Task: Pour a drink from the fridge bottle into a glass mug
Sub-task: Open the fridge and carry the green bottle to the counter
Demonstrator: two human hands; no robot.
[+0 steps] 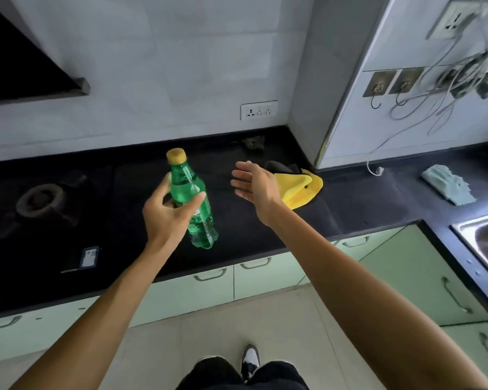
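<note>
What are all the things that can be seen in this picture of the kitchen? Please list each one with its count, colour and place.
counter: one, black, along the wall
bottle: one, green with a yellow cap, held above the counter
yellow cloth: one, yellow, on the counter near the corner
pale cloth: one, light blue-green, on the counter at the right
burner: one, dark, in the counter at the left
sink: one, steel, right edge
wall socket: one, white, above the counter
cables: several, grey, on the right wall
drawers: several, light green, under the counter
left hand: one, grips the bottle
right hand: one, open, beside the bottle
</note>
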